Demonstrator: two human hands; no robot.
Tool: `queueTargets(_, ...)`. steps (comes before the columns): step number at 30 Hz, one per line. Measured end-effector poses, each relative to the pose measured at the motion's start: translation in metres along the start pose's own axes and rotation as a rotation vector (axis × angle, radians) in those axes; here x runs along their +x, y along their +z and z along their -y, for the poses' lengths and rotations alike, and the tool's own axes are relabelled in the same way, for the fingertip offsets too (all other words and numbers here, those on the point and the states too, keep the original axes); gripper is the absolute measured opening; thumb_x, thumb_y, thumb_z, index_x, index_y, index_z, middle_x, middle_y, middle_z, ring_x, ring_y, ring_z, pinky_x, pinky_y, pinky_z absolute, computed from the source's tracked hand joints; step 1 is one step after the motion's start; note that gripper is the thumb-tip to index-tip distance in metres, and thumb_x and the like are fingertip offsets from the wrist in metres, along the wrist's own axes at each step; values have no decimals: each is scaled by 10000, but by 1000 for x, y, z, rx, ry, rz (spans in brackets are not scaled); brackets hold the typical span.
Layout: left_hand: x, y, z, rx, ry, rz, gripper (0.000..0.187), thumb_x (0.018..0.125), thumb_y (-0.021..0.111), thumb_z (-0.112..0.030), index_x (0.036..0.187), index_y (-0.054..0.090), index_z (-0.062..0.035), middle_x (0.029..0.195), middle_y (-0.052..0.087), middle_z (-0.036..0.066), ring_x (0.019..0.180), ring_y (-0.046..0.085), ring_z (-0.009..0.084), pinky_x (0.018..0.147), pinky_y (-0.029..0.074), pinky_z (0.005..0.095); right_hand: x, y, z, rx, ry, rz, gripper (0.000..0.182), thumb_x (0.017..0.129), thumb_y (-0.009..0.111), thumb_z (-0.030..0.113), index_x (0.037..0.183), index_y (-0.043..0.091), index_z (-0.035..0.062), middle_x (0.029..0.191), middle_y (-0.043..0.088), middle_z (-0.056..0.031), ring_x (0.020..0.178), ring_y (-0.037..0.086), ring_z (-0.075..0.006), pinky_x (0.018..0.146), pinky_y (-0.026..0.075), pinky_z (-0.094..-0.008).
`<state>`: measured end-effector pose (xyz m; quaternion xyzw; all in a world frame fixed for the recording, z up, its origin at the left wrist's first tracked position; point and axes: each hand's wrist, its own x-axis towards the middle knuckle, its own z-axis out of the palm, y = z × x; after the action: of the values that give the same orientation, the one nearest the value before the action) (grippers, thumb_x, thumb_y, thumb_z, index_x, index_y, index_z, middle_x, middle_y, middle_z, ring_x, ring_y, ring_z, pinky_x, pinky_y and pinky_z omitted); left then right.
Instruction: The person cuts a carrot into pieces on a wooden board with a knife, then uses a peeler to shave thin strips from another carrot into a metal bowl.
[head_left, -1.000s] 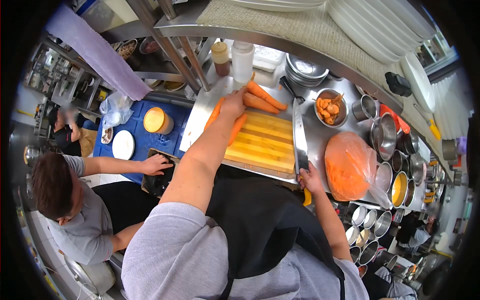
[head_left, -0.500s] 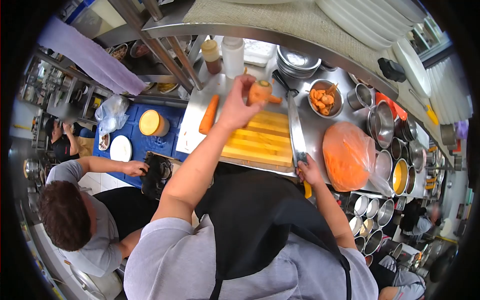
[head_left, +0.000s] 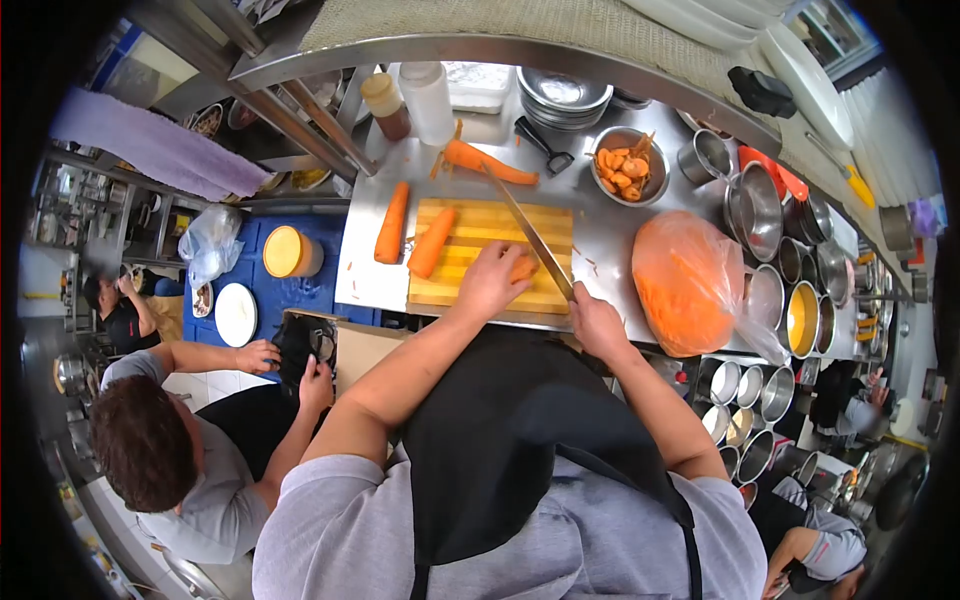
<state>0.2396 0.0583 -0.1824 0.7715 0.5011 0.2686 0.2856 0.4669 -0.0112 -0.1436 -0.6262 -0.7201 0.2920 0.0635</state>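
Note:
My left hand (head_left: 490, 281) is closed on a carrot piece (head_left: 523, 267) on the yellow striped cutting board (head_left: 460, 290), its fingers covering part of it. In my right hand (head_left: 598, 322) is the handle of a long kitchen knife (head_left: 532, 236). The blade slants away to the upper left, passing close beside the carrot piece at its right. A peeled carrot (head_left: 432, 243) lies on the board's left side. Another carrot (head_left: 393, 222) rests on the steel counter left of the board, and a third carrot (head_left: 490, 162) lies behind it, near the knife tip.
Behind the board are a black peeler (head_left: 545, 147), stacked metal bowls (head_left: 565, 95) and two squeeze bottles (head_left: 427, 105). To the right stand a bowl of carrot scraps (head_left: 630, 167) and an orange-filled plastic bag (head_left: 685, 285). A co-worker (head_left: 160, 430) works at my left.
My left hand came down from above the counter to the board with carrot. The knife swung from the board's right side across it. A carrot now lies on the board's left.

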Motion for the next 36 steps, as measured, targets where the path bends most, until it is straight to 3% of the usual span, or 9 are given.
queueTargets(10, -1, 3, 0, 89, 28, -68, 540, 718, 848, -213, 1198, 624, -105, 1182, 576, 152, 1087, 579, 375, 923, 514, 457, -7, -14, 15, -109, 16, 76, 165, 961, 502, 96, 1082, 411, 31, 806, 677, -247, 772, 658, -473, 700, 502, -581)
queueTargets(22, 1, 1, 0, 55, 28, -11, 534, 716, 856, -217, 1181, 618, -104, 1198, 567, 158, 1106, 566, 378, 929, 509, 459, 21, 2, 8, -162, 56, 193, 236, 877, 502, 0, 1094, 410, 3, 834, 677, -303, 813, 672, -488, 747, 515, -575)
queueTargets(31, 3, 8, 6, 75, -65, -119, 587, 733, 819, -189, 1257, 573, -91, 1190, 554, 200, 1127, 558, 399, 962, 495, 472, 29, 11, -8, -81, 62, 209, 253, 948, 489, 122, 1167, 423, 15, 861, 672, -312, 854, 662, -491, 757, 508, -558)
queueTargets(36, 27, -22, 20, 108, -245, -238, 650, 761, 769, -167, 1359, 527, -87, 1192, 544, 233, 1139, 558, 411, 985, 487, 459, -3, 12, -45, 72, 101, -30, 307, 999, 509, 206, 1229, 414, 26, 828, 666, -301, 797, 642, -517, 721, 492, -590)
